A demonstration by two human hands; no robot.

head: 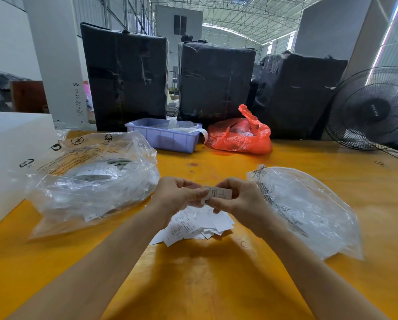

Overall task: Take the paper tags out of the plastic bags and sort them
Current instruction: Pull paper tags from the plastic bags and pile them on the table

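Currently left hand (178, 195) and right hand (236, 196) both pinch one paper tag (218, 192) above the loose tag pile (193, 225). Clear plastic bags (89, 179) lie either side on the yellow desk (205, 273).

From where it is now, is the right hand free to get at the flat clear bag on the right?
Probably yes. The flat clear bag lies right beside the right hand with nothing between them, but both hands hold a paper tag, which should be put down first.
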